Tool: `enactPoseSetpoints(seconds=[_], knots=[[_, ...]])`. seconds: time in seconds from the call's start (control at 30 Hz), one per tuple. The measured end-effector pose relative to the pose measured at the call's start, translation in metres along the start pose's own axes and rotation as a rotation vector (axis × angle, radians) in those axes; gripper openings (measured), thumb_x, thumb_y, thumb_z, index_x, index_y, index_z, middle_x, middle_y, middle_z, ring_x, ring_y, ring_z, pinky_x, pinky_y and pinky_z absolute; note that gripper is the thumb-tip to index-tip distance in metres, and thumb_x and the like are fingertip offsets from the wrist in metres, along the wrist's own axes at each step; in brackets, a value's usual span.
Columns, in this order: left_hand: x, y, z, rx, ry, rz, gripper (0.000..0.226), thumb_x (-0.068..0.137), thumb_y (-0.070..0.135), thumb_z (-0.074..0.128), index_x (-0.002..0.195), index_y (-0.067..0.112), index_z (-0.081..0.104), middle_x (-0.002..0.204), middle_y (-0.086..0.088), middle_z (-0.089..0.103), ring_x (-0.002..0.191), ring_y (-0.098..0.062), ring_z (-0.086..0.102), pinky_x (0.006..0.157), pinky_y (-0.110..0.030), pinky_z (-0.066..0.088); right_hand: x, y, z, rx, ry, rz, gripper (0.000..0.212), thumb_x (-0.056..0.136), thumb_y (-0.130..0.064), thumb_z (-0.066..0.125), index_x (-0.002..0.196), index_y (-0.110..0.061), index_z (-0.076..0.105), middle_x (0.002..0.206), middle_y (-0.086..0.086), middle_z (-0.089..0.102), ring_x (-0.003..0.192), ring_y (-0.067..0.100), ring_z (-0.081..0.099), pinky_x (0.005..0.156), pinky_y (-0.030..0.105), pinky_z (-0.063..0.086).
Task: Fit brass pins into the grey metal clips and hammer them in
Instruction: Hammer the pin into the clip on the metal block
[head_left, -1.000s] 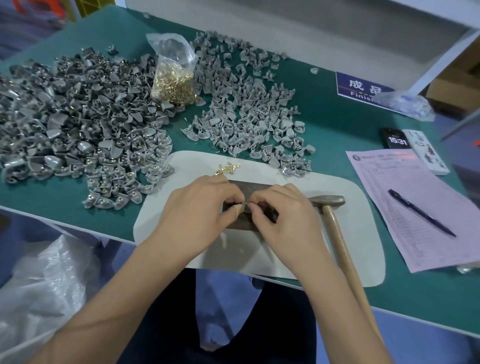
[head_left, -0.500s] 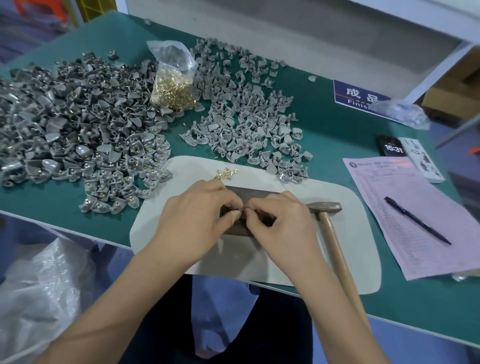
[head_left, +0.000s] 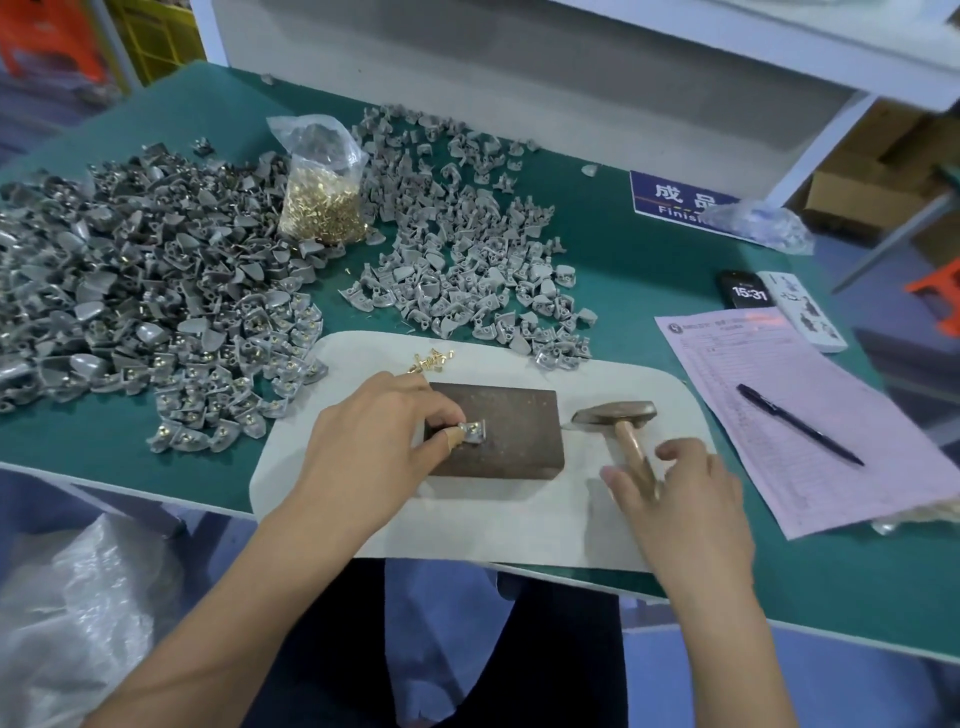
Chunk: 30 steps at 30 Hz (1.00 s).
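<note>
Left hand: a clip is pinched between thumb and fingers and held on the block.
Right hand: fingers are spread loosely over the hammer handle; nothing is gripped.
Pins: a few are laid loose on the pad, behind the block.
Bag: filled with pins, stood between two clip heaps.

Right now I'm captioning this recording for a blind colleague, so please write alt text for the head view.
The left hand pinches a grey clip on a dark metal block while the right hand reaches, fingers open, onto the hammer's wooden handle. Behind them on the green table lie heaps of grey clips and a bag of brass pins.
</note>
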<state>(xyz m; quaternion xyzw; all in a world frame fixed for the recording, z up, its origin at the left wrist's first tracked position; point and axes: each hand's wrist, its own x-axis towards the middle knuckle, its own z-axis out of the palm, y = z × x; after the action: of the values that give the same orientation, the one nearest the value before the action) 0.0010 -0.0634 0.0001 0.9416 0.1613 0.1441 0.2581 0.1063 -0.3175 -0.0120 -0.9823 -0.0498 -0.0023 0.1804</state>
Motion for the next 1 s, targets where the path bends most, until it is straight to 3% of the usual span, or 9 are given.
enactPoseSetpoints(seconds=[0.07, 0.2, 0.3, 0.37, 0.5, 0.6, 0.73, 0.9, 1.0], knots=[[0.002, 0.000, 0.000, 0.005, 0.001, 0.002, 0.006, 0.088, 0.050, 0.069, 0.089, 0.044, 0.069, 0.086, 0.019, 0.059, 0.093, -0.003, 0.050, 0.070, -0.033, 0.049, -0.002, 0.009, 0.000, -0.021, -0.114, 0.013, 0.031, 0.098, -0.043, 0.061, 0.115, -0.017, 0.054, 0.110, 0.008, 0.058, 0.102, 0.033, 0.053, 0.081, 0.045, 0.047], [0.004, 0.000, -0.002, 0.022, -0.021, 0.038, 0.006, 0.088, 0.048, 0.070, 0.090, 0.042, 0.072, 0.086, 0.018, 0.060, 0.095, -0.006, 0.052, 0.069, -0.030, 0.044, -0.001, 0.012, -0.012, -0.063, -0.097, -0.063, 0.013, 0.107, -0.034, 0.041, 0.104, -0.023, 0.049, 0.098, -0.002, 0.056, 0.082, 0.030, 0.058, 0.068, 0.044, 0.045], [0.008, 0.000, -0.007, 0.097, -0.041, 0.086, 0.006, 0.090, 0.047, 0.068, 0.090, 0.042, 0.072, 0.086, 0.019, 0.060, 0.098, -0.007, 0.052, 0.065, -0.029, 0.034, -0.007, 0.002, -0.019, 0.200, -0.144, -0.116, 0.020, 0.107, -0.029, 0.037, 0.094, -0.030, 0.053, 0.078, -0.016, 0.063, 0.064, 0.011, 0.055, 0.058, 0.034, 0.039], [0.010, 0.000, -0.008, 0.121, -0.038, 0.100, 0.007, 0.090, 0.048, 0.067, 0.089, 0.042, 0.071, 0.085, 0.019, 0.059, 0.097, -0.007, 0.052, 0.064, -0.029, 0.032, -0.015, -0.012, -0.023, 0.380, -0.137, -0.215, 0.023, 0.108, -0.035, 0.039, 0.096, -0.032, 0.058, 0.072, -0.014, 0.060, 0.057, 0.010, 0.049, 0.053, 0.031, 0.037], [0.008, 0.002, -0.007, 0.123, -0.027, 0.102, 0.009, 0.090, 0.049, 0.066, 0.088, 0.042, 0.071, 0.085, 0.017, 0.060, 0.097, -0.009, 0.054, 0.063, -0.030, 0.031, -0.033, -0.041, -0.023, 0.386, -0.207, -0.422, 0.025, 0.105, -0.051, 0.038, 0.111, -0.040, 0.060, 0.067, -0.018, 0.054, 0.060, 0.011, 0.046, 0.057, 0.028, 0.039], [0.007, 0.001, -0.005, 0.097, -0.016, 0.087, 0.009, 0.089, 0.050, 0.069, 0.086, 0.042, 0.071, 0.084, 0.017, 0.061, 0.095, -0.009, 0.053, 0.063, -0.029, 0.035, -0.037, -0.050, -0.022, 0.261, -0.203, -0.435, 0.030, 0.103, -0.055, 0.036, 0.124, -0.047, 0.056, 0.065, -0.024, 0.052, 0.064, 0.013, 0.045, 0.061, 0.038, 0.044], [0.005, 0.001, -0.002, 0.051, -0.034, 0.067, 0.003, 0.090, 0.043, 0.071, 0.088, 0.041, 0.071, 0.085, 0.016, 0.061, 0.097, -0.012, 0.054, 0.068, -0.032, 0.045, -0.038, -0.054, -0.029, 0.267, -0.101, -0.452, 0.038, 0.104, -0.058, 0.031, 0.131, -0.045, 0.054, 0.065, -0.014, 0.051, 0.064, 0.021, 0.051, 0.060, 0.042, 0.048], [0.008, 0.001, -0.003, 0.040, -0.052, 0.051, 0.004, 0.089, 0.040, 0.072, 0.092, 0.039, 0.073, 0.087, 0.015, 0.060, 0.100, -0.011, 0.051, 0.070, -0.030, 0.040, -0.043, -0.060, -0.020, 0.193, -0.202, -0.435, 0.040, 0.103, -0.055, 0.031, 0.136, -0.046, 0.051, 0.077, -0.007, 0.064, 0.073, 0.029, 0.057, 0.066, 0.042, 0.050], [0.008, 0.000, -0.004, 0.051, -0.048, 0.049, 0.002, 0.089, 0.041, 0.072, 0.091, 0.039, 0.073, 0.085, 0.016, 0.059, 0.098, -0.010, 0.050, 0.070, -0.030, 0.040, -0.039, -0.056, -0.025, 0.182, -0.111, -0.435, 0.042, 0.103, -0.060, 0.029, 0.138, -0.050, 0.048, 0.082, -0.011, 0.068, 0.075, 0.024, 0.062, 0.067, 0.042, 0.053]])
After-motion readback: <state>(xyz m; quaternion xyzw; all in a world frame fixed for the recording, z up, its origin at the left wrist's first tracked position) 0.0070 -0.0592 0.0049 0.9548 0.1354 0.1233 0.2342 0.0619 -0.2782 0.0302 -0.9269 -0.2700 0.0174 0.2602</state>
